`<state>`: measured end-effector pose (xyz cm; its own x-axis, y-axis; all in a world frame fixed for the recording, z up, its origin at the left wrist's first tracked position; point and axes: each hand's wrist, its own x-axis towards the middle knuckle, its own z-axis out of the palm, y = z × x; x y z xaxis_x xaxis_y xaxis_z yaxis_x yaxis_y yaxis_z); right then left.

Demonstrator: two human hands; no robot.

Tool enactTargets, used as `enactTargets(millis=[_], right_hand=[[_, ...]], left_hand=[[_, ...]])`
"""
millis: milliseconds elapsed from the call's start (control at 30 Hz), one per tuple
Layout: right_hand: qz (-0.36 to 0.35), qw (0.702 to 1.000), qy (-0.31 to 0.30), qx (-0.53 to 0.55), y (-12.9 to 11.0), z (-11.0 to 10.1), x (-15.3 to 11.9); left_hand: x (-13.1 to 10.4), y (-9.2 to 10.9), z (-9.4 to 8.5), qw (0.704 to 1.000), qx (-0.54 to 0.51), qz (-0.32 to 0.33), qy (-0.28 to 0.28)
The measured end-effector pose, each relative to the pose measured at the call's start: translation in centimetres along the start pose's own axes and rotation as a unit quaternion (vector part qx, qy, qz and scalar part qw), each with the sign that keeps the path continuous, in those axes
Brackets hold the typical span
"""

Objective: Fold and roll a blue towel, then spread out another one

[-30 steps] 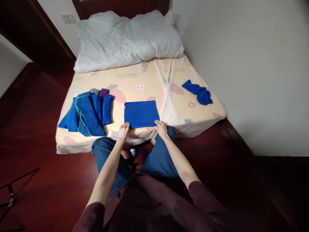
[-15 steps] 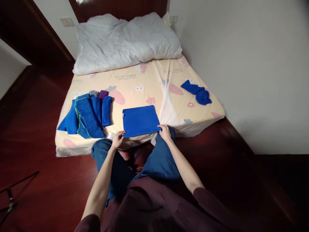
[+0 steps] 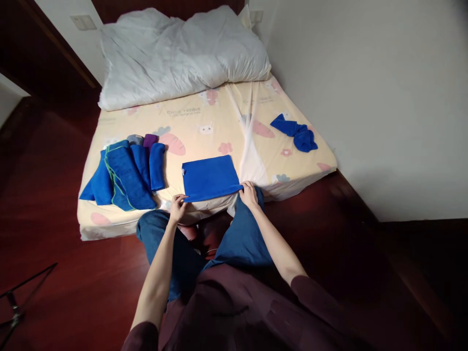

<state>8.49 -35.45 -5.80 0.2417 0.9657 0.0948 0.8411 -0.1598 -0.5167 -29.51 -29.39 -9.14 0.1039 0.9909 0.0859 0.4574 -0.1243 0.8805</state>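
A blue towel (image 3: 210, 175), a flat rectangle with a small white tag at its left edge, lies at the front of the bed. My left hand (image 3: 178, 207) pinches its near left corner. At the near right corner, my right hand (image 3: 249, 194) has its fingers closed on the edge. The near edge looks slightly turned up between both hands. To the left rests a group of towels (image 3: 133, 170), mostly blue, one with green edging. A crumpled blue towel (image 3: 305, 138) lies apart on the right.
The bed has a patterned cream sheet (image 3: 204, 117). A white quilt (image 3: 175, 58) is bunched at its head. A plain wall (image 3: 347, 107) runs along the right side. Part of a black stand (image 3: 14, 307) shows on the dark red floor at lower left.
The near edge of the towel has been lifted and turned a little away from me by both hands. The view has shifted slightly.
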Motion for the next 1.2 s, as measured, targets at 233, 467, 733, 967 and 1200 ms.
enactTargets(millis=[233,467,733,967,1200], right_hand=[[0.018,0.998,0.008,-0.054,-0.8,0.3,0.0],[0.033,0.998,-0.006,-0.047,-1.2,0.0,0.0],[0.034,0.998,0.002,-0.054,-1.4,0.0,0.1],[0.039,0.997,0.034,-0.054,-1.3,0.5,0.3],[0.033,0.996,0.084,0.002,-1.1,0.6,0.2]], left_hand=[[0.0,0.4,0.8,0.997,-0.018,-0.046,0.066],[-0.2,1.2,0.9,0.994,-0.026,-0.063,0.086],[0.3,1.6,0.9,0.991,-0.003,-0.091,0.101],[0.7,1.7,1.1,0.984,0.025,-0.12,0.131],[0.9,2.3,1.2,0.979,0.077,-0.117,0.146]])
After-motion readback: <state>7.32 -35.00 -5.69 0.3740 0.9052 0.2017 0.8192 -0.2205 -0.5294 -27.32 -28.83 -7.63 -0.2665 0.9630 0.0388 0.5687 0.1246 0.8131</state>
